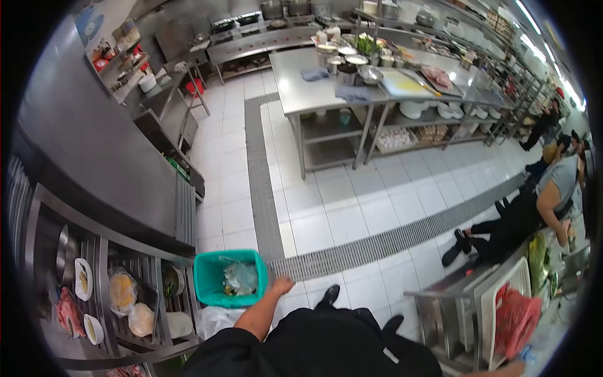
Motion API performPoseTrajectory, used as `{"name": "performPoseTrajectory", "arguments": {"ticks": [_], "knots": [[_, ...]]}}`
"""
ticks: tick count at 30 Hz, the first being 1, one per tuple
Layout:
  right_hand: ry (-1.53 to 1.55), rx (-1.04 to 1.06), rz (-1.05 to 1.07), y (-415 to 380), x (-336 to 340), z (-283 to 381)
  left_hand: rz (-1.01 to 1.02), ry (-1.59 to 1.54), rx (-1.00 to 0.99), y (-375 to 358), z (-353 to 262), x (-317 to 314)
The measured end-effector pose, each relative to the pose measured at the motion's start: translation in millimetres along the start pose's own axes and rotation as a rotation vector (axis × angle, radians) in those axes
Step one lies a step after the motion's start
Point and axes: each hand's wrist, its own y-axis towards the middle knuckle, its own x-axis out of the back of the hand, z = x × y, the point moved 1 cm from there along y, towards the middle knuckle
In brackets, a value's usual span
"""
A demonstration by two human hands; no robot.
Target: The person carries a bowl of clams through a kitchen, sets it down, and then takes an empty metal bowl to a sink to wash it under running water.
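Green plastic marks the nearest thing to the person's own left hand (pixel 281 286): a waste bin (pixel 217 295) standing on the floor just beside the open shelf rack (pixel 100 251) at lower left. The left arm, bare below a black sleeve, reaches forward and down from the body, and the hand hangs just off the bin's right rim, fingers curled loosely; whether they touch the rim or close on anything cannot be told. The bin holds crumpled wrapping and scraps. The right hand is out of sight; only a sliver of arm shows at the bottom right corner of the view.

The rack's shelves carry small white plates (pixel 82 278), bagged food (pixel 122 290) and a metal bowl. The floor is white tile (pixel 352 213), crossed by a grey drain grate (pixel 377 242) that runs from the far wall and turns toward the right. A steel prep table (pixel 301 94) stands in the middle of the room, its far right end crowded with bowls, a cutting board (pixel 402 83) and greens, crockery on the shelf beneath. At the right edge other people (pixel 540 207) in dark clothes work at a counter, beside a red bag (pixel 516 317).
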Motion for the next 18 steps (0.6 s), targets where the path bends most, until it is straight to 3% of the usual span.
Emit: {"name": "performPoseTrajectory", "arguments": {"ticks": [1,3,7,9,15,17,18], "knots": [[0.001,0.012,-0.004,17.6,-3.3,20.4,0.115,-0.074,0.181,-8.9,-13.4,10.8],[0.023,0.010,-0.011,54.5,-1.7,58.9,0.123,-0.213,0.261,-15.1,-16.6,13.8],[0.088,-0.053,-0.048,127.4,9.8,156.6,0.102,-0.235,0.307,-0.5,-35.4,32.7],[0.098,0.036,0.023,161.2,21.8,212.1,0.064,-0.303,0.349,16.2,-49.9,42.9],[0.107,0.124,-0.006,224.7,15.8,340.9,0.153,-0.355,0.371,118.0,-112.3,68.0],[0.109,0.071,0.000,239.5,9.9,359.9,0.137,-0.269,0.316,166.8,-141.1,82.0],[0.104,0.046,0.015,243.3,6.5,366.0,0.148,-0.164,0.184,191.8,-154.8,87.3]]}}
